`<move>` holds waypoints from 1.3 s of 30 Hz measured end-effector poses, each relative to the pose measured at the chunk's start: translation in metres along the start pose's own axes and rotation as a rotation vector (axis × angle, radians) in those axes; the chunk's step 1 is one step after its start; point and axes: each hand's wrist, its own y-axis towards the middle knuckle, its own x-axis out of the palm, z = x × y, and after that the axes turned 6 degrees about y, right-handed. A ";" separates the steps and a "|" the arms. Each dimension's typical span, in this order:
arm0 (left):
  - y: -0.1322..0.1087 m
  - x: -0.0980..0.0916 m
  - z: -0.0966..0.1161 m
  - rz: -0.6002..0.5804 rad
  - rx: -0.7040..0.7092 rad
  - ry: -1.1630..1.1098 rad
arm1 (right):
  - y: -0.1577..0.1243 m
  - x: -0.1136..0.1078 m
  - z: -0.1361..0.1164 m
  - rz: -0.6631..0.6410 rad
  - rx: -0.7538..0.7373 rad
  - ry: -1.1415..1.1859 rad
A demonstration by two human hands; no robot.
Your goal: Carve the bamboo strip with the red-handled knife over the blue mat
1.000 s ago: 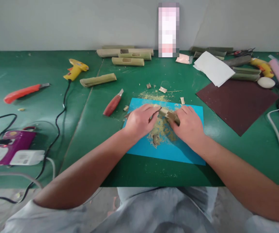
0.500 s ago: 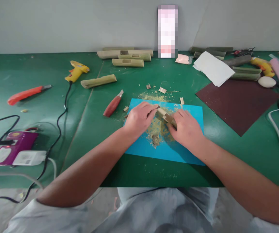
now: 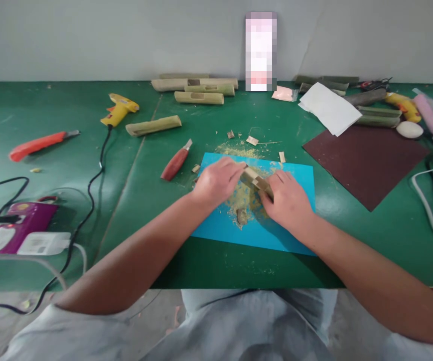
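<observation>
Right hand [image 3: 287, 196] grasping lower end of bamboo piece [image 3: 254, 178]; left hand [image 3: 215, 181] curled at upper end, exact hold hidden. Bamboo piece slants between hands over blue sheet [image 3: 220, 231], above shavings [image 3: 242, 201]. Probably light, stiff, liable to split; best gripped near ends.

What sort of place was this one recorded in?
It looks like a craft workbench, perhaps in a small workshop, judging by the yellow glue gun, the short red-handled knife and the cut bamboo pieces lying on the green table.
</observation>
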 end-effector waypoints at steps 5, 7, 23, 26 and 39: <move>0.000 0.001 -0.001 -0.010 0.067 -0.024 | 0.000 -0.001 -0.001 -0.017 0.002 -0.011; 0.000 0.001 0.001 0.016 0.055 0.002 | 0.000 -0.001 -0.002 -0.018 0.005 -0.020; 0.002 -0.004 0.002 0.013 -0.010 0.053 | 0.000 0.000 -0.001 0.001 -0.008 -0.009; 0.002 -0.004 0.001 0.009 -0.024 0.061 | 0.001 0.000 -0.001 -0.004 -0.006 -0.012; 0.000 -0.002 0.000 0.030 -0.033 0.022 | 0.000 0.001 0.001 0.020 -0.015 -0.007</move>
